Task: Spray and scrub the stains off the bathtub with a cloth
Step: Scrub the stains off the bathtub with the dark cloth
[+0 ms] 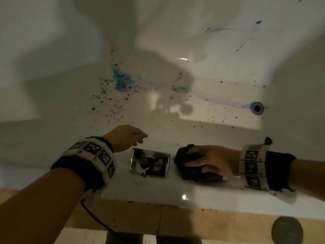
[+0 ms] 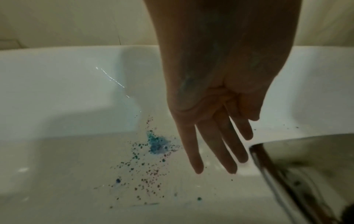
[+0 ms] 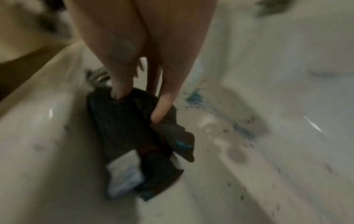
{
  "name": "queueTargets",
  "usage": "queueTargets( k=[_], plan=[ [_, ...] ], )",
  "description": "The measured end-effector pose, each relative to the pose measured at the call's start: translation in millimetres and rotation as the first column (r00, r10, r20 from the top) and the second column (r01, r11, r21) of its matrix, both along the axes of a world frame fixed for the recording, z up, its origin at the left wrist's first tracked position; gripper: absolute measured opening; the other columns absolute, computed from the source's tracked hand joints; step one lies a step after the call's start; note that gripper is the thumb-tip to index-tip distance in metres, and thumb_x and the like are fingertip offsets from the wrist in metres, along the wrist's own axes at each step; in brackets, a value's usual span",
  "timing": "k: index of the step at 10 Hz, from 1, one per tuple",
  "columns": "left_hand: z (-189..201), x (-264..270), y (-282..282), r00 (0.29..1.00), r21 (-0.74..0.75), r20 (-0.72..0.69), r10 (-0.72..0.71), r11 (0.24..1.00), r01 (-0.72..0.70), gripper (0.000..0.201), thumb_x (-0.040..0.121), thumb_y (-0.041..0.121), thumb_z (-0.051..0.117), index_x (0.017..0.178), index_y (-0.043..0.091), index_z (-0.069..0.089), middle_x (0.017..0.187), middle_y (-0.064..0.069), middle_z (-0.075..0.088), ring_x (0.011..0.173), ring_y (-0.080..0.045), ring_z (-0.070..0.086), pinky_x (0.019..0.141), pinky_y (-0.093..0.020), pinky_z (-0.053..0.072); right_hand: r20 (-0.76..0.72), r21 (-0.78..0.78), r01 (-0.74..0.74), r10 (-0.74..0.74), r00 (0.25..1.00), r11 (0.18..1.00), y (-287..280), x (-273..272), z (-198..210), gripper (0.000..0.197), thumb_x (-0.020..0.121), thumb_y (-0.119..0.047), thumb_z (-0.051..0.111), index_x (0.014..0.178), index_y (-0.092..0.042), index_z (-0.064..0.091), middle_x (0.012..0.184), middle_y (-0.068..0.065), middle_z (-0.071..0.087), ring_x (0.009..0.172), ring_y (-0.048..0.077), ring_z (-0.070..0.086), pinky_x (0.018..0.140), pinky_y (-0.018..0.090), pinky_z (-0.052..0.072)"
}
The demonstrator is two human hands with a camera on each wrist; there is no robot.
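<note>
The white bathtub (image 1: 175,192) carries a blue-green stain (image 1: 123,81) on its floor, ringed by dark and purple specks. A purple streak runs toward the drain (image 1: 257,107). A crumpled dark cloth (image 1: 186,166) lies on the near rim, and my right hand (image 1: 195,161) grips it, thumb and fingers dug into the dark cloth (image 3: 134,128). My left hand (image 1: 139,139) hangs over the tub just past the rim, holding nothing. Its fingers (image 2: 197,159) point down, straight and relaxed, near the blue stain (image 2: 157,144). No spray bottle is in view.
A chrome plate (image 1: 150,162) sits in the rim between my hands; its chrome edge (image 2: 287,174) is close to my left fingers. Blue streaks (image 1: 242,44) mark the far tub wall. A wooden ledge (image 1: 123,217) with a round dark disc (image 1: 287,229) fronts the tub.
</note>
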State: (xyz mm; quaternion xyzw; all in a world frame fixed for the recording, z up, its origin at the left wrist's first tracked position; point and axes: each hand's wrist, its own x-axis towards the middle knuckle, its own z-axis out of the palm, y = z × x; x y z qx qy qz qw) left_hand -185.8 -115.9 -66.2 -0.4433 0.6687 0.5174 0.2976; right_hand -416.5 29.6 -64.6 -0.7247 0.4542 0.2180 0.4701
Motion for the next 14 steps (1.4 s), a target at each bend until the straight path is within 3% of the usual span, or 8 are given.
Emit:
queueTargets(
  k=[2, 3, 4, 9, 10, 11, 13, 14],
  plan=[
    [-13, 20, -8, 0.928, 0.022, 0.234, -0.29, 0.956, 0.293, 0.046, 0.096, 0.04, 0.042, 0.14, 0.028, 0.038, 0.146, 0.001, 0.039, 0.13, -0.017, 0.039, 0.107, -0.027, 0.028, -0.016, -0.044, -0.311, 0.31, 0.951, 0.95, -17, -2, -18, 0.055, 0.097, -0.027, 0.042, 0.142, -0.047, 0.017, 0.156, -0.005, -0.001, 0.138, 0.027, 0.016, 0.092, 0.04, 0.048],
    [-14, 44, -4, 0.808, 0.141, 0.422, -0.41, 0.911, 0.388, 0.069, 0.091, 0.053, 0.043, 0.149, 0.03, 0.012, 0.157, 0.0, 0.012, 0.141, -0.018, 0.021, 0.114, -0.031, 0.018, 0.005, -0.005, -0.307, 0.307, 0.952, 0.952, -17, -5, -24, 0.058, 0.098, -0.025, 0.039, 0.142, -0.051, 0.011, 0.156, -0.006, -0.006, 0.136, 0.025, 0.021, 0.092, 0.036, 0.046],
    [-11, 63, -2, 0.745, 0.256, 0.518, -0.42, 0.907, 0.334, 0.083, 0.086, 0.064, 0.04, 0.149, 0.029, -0.002, 0.158, -0.001, 0.001, 0.144, -0.018, 0.014, 0.115, -0.031, 0.014, 0.032, 0.029, -0.296, 0.295, 0.955, 0.955, -20, -4, -29, 0.058, 0.099, -0.024, 0.038, 0.142, -0.05, 0.01, 0.156, -0.006, -0.006, 0.134, 0.023, 0.023, 0.095, 0.035, 0.043],
    [-27, 80, -37, 0.836, 0.276, 0.466, -0.291, 0.945, 0.175, 0.091, 0.069, 0.047, 0.075, 0.144, 0.034, 0.026, 0.145, 0.004, 0.037, 0.131, -0.016, 0.038, 0.11, -0.029, 0.026, 0.119, -0.076, -0.546, 0.551, 0.826, 0.835, -109, 77, -68, 0.058, 0.094, -0.029, 0.047, 0.146, -0.033, 0.021, 0.156, 0.001, 0.009, 0.133, 0.026, 0.029, 0.103, 0.036, 0.034],
    [-31, 90, -41, 0.857, 0.316, 0.467, -0.217, 0.946, 0.067, 0.094, 0.07, 0.033, 0.079, 0.146, 0.028, 0.024, 0.146, 0.002, 0.038, 0.133, -0.017, 0.037, 0.111, -0.03, 0.028, 0.16, -0.188, -0.508, 0.537, 0.828, 0.841, -123, 107, -92, 0.054, 0.093, -0.045, 0.043, 0.143, -0.029, 0.032, 0.144, 0.007, 0.038, 0.128, 0.029, 0.04, 0.104, 0.039, 0.035],
    [-32, 99, -47, 0.862, 0.338, 0.499, -0.092, 0.936, -0.096, 0.093, 0.073, 0.015, 0.077, 0.148, 0.02, 0.021, 0.149, -0.002, 0.032, 0.136, -0.02, 0.034, 0.107, -0.03, 0.029, 0.217, -0.186, -0.412, 0.446, 0.868, 0.892, -137, 140, -103, 0.056, 0.087, -0.056, 0.046, 0.135, -0.029, 0.044, 0.135, 0.003, 0.05, 0.123, 0.026, 0.047, 0.103, 0.041, 0.038],
    [-25, 126, -64, 0.76, 0.202, 0.59, -0.272, 0.961, 0.187, 0.087, 0.076, 0.044, 0.071, 0.146, 0.023, 0.024, 0.151, 0.0, 0.026, 0.139, -0.019, 0.027, 0.112, -0.031, 0.024, 0.228, -0.007, -0.213, 0.209, 0.951, 0.977, -185, 200, -99, 0.04, 0.096, -0.025, 0.047, 0.135, -0.019, 0.048, 0.136, 0.007, 0.048, 0.124, 0.026, 0.044, 0.106, 0.035, 0.034],
    [-18, 139, -69, 0.783, 0.148, 0.584, -0.215, 0.976, 0.158, 0.066, 0.087, 0.042, 0.059, 0.143, 0.019, 0.032, 0.148, -0.001, 0.033, 0.137, -0.019, 0.031, 0.111, -0.028, 0.023, 0.288, -0.008, 0.038, -0.034, 0.957, 0.999, -199, 186, -81, 0.033, 0.094, -0.017, 0.05, 0.125, -0.019, 0.058, 0.13, 0.002, 0.056, 0.12, 0.02, 0.049, 0.103, 0.027, 0.031]
  ],
)
